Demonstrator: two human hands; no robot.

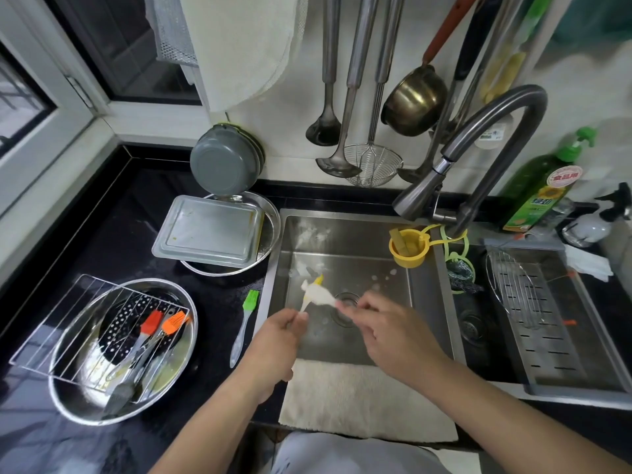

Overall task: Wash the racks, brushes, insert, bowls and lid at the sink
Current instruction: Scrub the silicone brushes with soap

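Over the steel sink (427,302), my left hand (277,333) pinches the handle of a yellow-bristled brush (313,290). My right hand (386,330) pinches a soapy white cloth (323,297) wrapped against the brush. A green brush (244,321) lies on the counter by the sink's left edge. At the left a steel bowl (68,398) holds a wire rack (44,340), a perforated insert (131,319) and two orange brushes (164,325). Behind it a rectangular lid (205,232) lies on another steel bowl (270,230).
The faucet (420,193) arches over the sink's back right. A yellow cup (408,249) hangs on the divider. A rack lies in the drain tray (547,330) at right. A towel (359,401) drapes the front edge. Soap bottle (537,196) and ladles (338,97) stand behind.
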